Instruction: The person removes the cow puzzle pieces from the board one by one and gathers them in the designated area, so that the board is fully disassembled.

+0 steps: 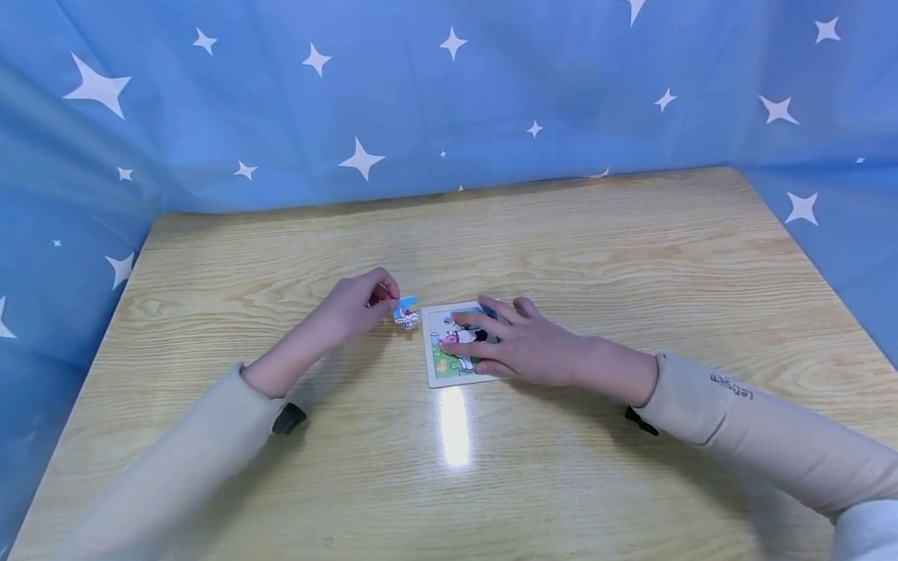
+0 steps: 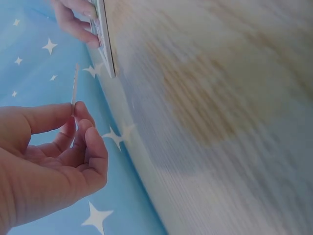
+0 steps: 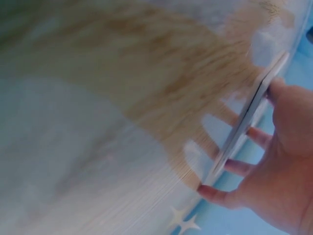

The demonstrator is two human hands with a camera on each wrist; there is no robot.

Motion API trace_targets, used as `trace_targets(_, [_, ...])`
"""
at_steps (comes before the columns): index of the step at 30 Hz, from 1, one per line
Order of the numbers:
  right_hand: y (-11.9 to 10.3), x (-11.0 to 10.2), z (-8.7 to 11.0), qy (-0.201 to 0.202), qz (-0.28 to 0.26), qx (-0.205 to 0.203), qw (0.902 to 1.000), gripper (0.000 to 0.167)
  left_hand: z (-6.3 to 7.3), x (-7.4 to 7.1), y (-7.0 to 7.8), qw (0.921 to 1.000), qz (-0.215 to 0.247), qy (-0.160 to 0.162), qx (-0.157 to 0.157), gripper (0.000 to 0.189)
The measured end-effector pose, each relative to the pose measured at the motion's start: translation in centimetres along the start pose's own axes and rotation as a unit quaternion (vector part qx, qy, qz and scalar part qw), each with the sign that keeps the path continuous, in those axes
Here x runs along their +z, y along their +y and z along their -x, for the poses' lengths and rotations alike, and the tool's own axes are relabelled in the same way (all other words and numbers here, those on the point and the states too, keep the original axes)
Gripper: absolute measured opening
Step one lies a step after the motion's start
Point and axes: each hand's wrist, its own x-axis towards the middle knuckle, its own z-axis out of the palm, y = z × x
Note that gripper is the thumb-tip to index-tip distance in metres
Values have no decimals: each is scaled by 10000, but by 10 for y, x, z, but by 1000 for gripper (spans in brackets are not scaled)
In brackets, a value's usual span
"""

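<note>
A small jigsaw piece [image 1: 406,313] with a blue and white picture is pinched between the thumb and fingertips of my left hand [image 1: 357,307]. In the left wrist view the piece [image 2: 75,90] stands edge-on above the pinch. Just right of it lies a puzzle board [image 1: 427,351] with a pale border and a cartoon picture. My right hand [image 1: 533,344] rests on the board with fingers spread, covering its right part. From the right wrist, the board [image 3: 243,122] shows as a thin edge, with the fingers over its face and the far side hidden.
The wood-grain table [image 1: 612,489] spreads around both hands, with a bright light reflection [image 1: 454,425] in front of the board. A blue curtain [image 1: 412,84] with white stars hangs behind and at the sides. Dark straps [image 1: 288,418] show under the sleeves.
</note>
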Motion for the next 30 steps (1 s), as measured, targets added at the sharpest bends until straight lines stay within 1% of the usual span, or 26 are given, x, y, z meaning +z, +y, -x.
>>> trace_targets(5, [-1, 0, 0, 57, -71, -22, 10000, 50, 9, -7, -8, 9999, -12, 63, -79, 6])
trace_targets(10, [-2, -2, 0, -20, -179, 19, 9998, 50, 17, -14, -13, 9999, -18, 113, -101, 6])
trace_targets(16, [-1, -2, 2, 79, -49, -27, 10000, 51, 25, -21, -18, 9998, -32, 153, -99, 6])
trace_targets(19, [-1, -1, 2, 74, -82, -22, 9999, 51, 29, -24, -21, 9998, -69, 169, -110, 5])
trace_targets(24, [-1, -1, 2, 13, -177, 5, 9998, 51, 36, -27, -27, 9996, -79, 120, -242, 5])
trace_targets(30, [-1, 0, 1, 88, -80, -25, 9999, 51, 43, -34, -36, 9991, -211, 58, -358, 6])
